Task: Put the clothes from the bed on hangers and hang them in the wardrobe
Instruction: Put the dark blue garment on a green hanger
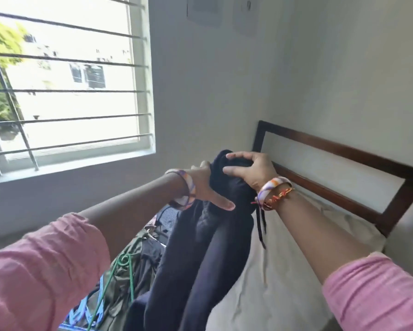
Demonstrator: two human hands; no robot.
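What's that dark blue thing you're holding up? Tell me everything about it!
The navy garment looks like soft, plain knit cloth, maybe trousers. It hangs long and folded from both hands above the bed. The left hand holds its top edge; the right hand has a grip on the bunched top. A dark drawstring dangles beside it. Its lower end leaves the picture.

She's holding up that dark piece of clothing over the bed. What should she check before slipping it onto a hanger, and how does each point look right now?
1. Both hands grip the top of the dark garment: ok, left hand and right hand hold it.
2. Garment lifted off the clothes pile: cannot tell, its lower end leaves the frame.
3. Hanger within reach: ok, green hanger lies on the pile.
4. Hanger free to lift: cannot tell, it lies among the clothes.
5. Dangling drawstring hanging free: ok.
6. Wardrobe open: cannot tell, not in view.
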